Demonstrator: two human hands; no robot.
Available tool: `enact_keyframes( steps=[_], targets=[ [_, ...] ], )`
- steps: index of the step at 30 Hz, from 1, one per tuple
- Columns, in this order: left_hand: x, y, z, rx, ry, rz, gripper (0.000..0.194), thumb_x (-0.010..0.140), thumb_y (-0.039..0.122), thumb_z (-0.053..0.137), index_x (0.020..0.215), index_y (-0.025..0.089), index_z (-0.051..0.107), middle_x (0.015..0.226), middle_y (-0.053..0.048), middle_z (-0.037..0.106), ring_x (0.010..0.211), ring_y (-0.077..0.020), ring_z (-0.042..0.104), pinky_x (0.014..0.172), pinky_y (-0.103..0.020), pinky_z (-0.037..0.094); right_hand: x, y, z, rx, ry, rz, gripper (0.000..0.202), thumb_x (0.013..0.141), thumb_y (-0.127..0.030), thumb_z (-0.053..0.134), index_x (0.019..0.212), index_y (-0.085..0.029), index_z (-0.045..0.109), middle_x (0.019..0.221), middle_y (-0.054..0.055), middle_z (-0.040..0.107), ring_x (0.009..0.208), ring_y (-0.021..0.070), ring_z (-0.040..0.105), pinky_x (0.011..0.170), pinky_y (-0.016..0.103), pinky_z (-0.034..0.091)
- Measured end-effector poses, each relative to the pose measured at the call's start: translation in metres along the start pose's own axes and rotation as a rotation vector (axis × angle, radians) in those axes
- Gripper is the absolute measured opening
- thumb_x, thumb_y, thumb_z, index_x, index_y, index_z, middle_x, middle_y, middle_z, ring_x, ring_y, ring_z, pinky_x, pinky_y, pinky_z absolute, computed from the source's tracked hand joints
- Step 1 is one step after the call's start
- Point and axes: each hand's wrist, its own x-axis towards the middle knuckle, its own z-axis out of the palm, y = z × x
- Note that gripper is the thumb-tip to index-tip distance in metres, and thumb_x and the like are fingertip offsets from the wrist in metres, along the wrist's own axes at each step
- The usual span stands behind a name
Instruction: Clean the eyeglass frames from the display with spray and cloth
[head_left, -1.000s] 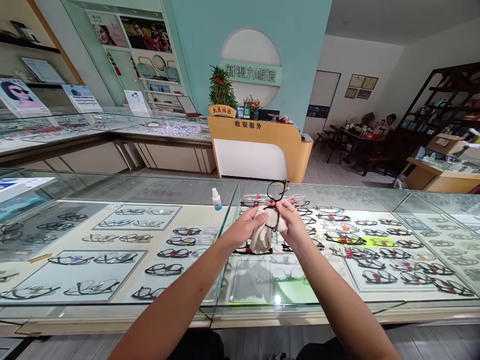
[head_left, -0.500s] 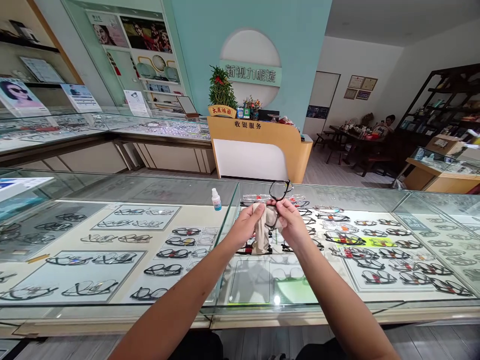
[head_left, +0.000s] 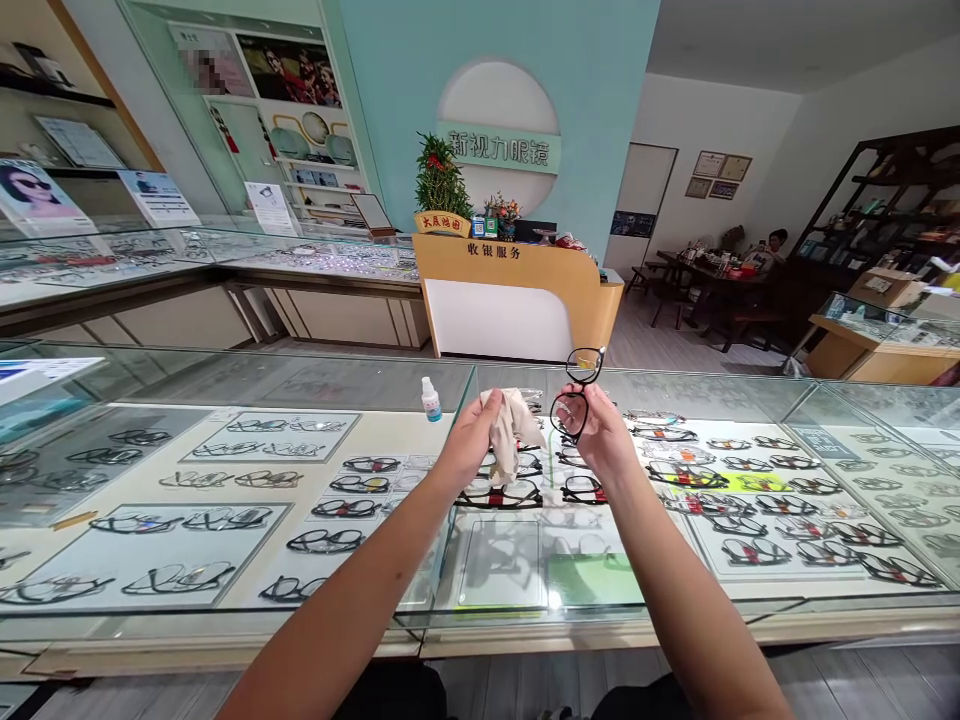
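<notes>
My left hand (head_left: 474, 432) pinches a beige cleaning cloth (head_left: 512, 430), which hangs down in folds over the glass display case (head_left: 502, 565). To its right, my right hand (head_left: 602, 432) grips black-framed eyeglasses (head_left: 568, 432) near the bridge. The glasses are held upright on end, one lens above the other, apart from the cloth. A small white spray bottle (head_left: 431, 400) with a blue label stands on the glass top, left of my left hand.
Rows of eyeglass frames (head_left: 326, 541) lie under the glass on both sides. Beyond the case stands a wooden cashier counter (head_left: 517, 258) with a plant (head_left: 441, 180) on it. A person (head_left: 774, 245) sits at a dark table at the far right.
The cloth has come off the glasses. My left hand has moved left with the cloth, and my right hand has moved right with the glasses, leaving a gap between them.
</notes>
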Motion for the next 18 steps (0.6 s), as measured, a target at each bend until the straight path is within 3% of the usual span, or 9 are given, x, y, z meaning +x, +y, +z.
enact_keyframes(
  steps=[5, 8, 12, 15, 18],
  targets=[
    [-0.004, 0.002, 0.002, 0.028, 0.019, -0.029, 0.063, 0.075, 0.078, 0.080, 0.088, 0.019, 0.060, 0.063, 0.003, 0.062, 0.051, -0.0120, 0.058, 0.048, -0.023, 0.046, 0.000, -0.001, -0.001, -0.007, -0.022, 0.024, 0.027, 0.079, -0.040, 0.091, 0.082, -0.025, 0.069, 0.100, 0.003, 0.077, 0.090, 0.0176, 0.072, 0.083, 0.030, 0.060],
    [-0.011, 0.012, 0.005, 0.069, -0.070, -0.033, 0.060, 0.080, 0.078, 0.076, 0.087, 0.021, 0.057, 0.059, 0.006, 0.052, 0.046, -0.0096, 0.045, 0.043, -0.021, 0.037, 0.000, -0.003, -0.003, -0.036, -0.064, 0.038, 0.025, 0.079, -0.041, 0.091, 0.085, -0.024, 0.073, 0.101, 0.003, 0.077, 0.090, 0.0168, 0.071, 0.083, 0.028, 0.059],
    [-0.025, 0.038, 0.002, 0.212, -0.127, 0.130, 0.052, 0.088, 0.073, 0.070, 0.087, 0.022, 0.062, 0.061, 0.005, 0.042, 0.053, -0.0100, 0.034, 0.047, -0.022, 0.033, 0.000, -0.005, -0.007, -0.073, -0.105, 0.052, 0.025, 0.081, -0.043, 0.089, 0.090, -0.023, 0.077, 0.103, 0.005, 0.078, 0.090, 0.0170, 0.070, 0.084, 0.028, 0.058],
    [-0.038, 0.060, -0.015, 0.412, -0.117, 0.192, 0.049, 0.095, 0.070, 0.060, 0.084, 0.022, 0.065, 0.067, 0.000, 0.049, 0.062, -0.0153, 0.042, 0.058, -0.028, 0.042, 0.000, -0.007, -0.009, -0.090, -0.124, 0.061, 0.024, 0.081, -0.043, 0.087, 0.089, -0.024, 0.075, 0.102, 0.005, 0.079, 0.089, 0.0183, 0.071, 0.086, 0.031, 0.058],
    [-0.052, 0.074, -0.047, 0.683, -0.045, 0.159, 0.046, 0.097, 0.065, 0.056, 0.080, 0.023, 0.063, 0.079, -0.004, 0.061, 0.077, -0.0217, 0.055, 0.073, -0.032, 0.049, 0.000, -0.009, -0.010, -0.101, -0.135, 0.053, 0.023, 0.079, -0.040, 0.087, 0.089, -0.025, 0.073, 0.098, 0.005, 0.078, 0.090, 0.0196, 0.071, 0.086, 0.033, 0.057]
  ],
)
